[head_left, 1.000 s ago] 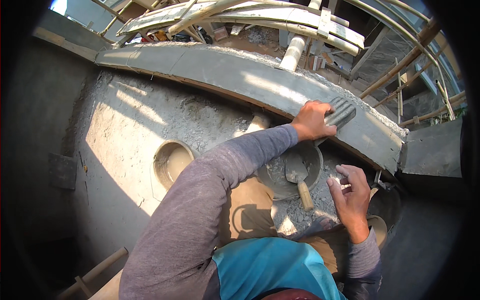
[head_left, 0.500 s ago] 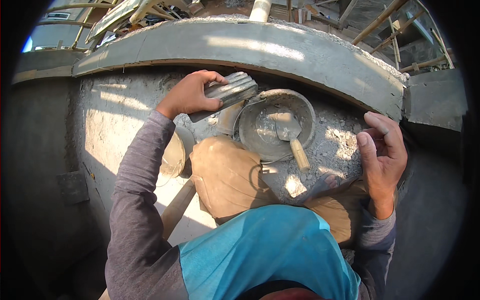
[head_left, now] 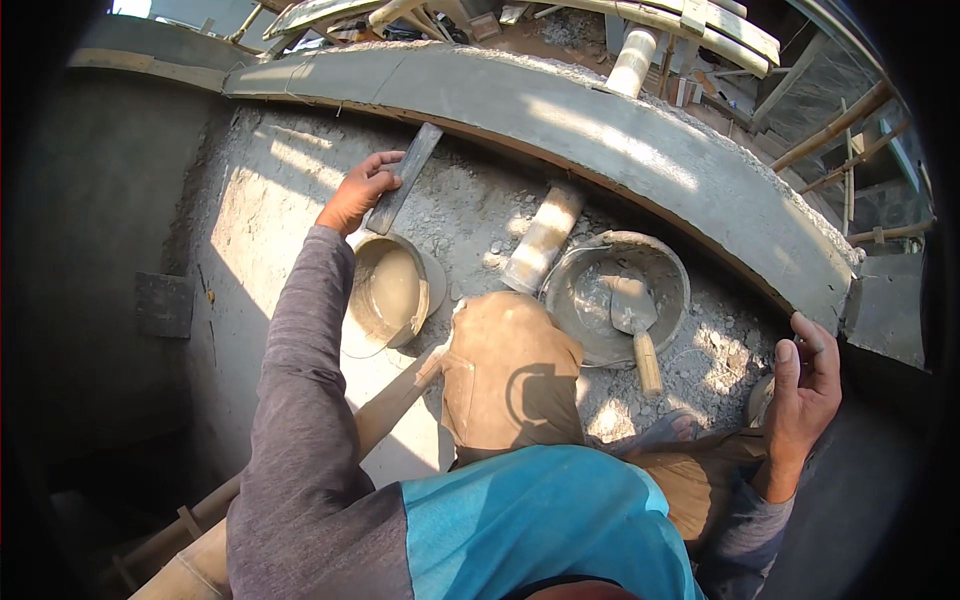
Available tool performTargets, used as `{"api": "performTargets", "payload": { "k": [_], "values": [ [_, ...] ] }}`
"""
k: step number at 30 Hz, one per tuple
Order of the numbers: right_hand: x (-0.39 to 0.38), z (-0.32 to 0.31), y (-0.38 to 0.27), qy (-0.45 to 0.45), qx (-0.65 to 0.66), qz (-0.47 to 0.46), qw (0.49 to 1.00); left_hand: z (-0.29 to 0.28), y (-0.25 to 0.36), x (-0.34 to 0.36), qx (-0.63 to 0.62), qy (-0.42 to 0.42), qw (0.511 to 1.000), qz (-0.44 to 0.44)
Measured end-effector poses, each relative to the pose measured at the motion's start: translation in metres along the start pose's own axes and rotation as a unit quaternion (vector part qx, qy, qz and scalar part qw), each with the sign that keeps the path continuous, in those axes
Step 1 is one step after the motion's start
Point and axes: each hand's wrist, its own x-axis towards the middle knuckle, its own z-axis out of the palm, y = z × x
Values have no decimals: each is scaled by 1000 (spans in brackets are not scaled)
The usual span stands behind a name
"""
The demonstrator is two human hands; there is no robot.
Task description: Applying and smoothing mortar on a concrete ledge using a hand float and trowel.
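Observation:
My left hand [head_left: 362, 192] grips a grey plastering float [head_left: 405, 180], now turned narrow side up just inside the curved concrete edge. Below that hand stands a bucket [head_left: 432, 272] with murky tan liquid in it. A trowel [head_left: 633, 305] with a wooden handle lies in a mortar-crusted bucket [head_left: 683, 290] in front of my knees. To the right, my right hand [head_left: 803, 405] is raised with fingers loosely curled and apart, nothing in it, close to the end of the concrete edge.
A curved concrete beam [head_left: 480, 100] runs across the far side. A pipe stub [head_left: 545, 235] lies between the two buckets. Rubble [head_left: 735, 350] covers the ground at right. Bamboo poles [head_left: 840, 125] stand beyond the beam; another pole [head_left: 400, 400] passes under my left arm.
My left hand has moved leftward along the beam with the float and turned it on edge. The view has swung left, so the buckets appear further right. My right hand stays raised.

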Motion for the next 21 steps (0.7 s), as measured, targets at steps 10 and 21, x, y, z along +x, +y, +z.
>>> {"api": "performTargets", "payload": {
  "k": [10, 21],
  "values": [
    [-5, -2, 8, -13, -25, 102, 994, -49, -122, -91, 445, 80, 891, 39],
    [-2, 6, 16, -58, 4, 75, 995, -29, -185, -99, 554, -29, 827, -92]
  ]
}}
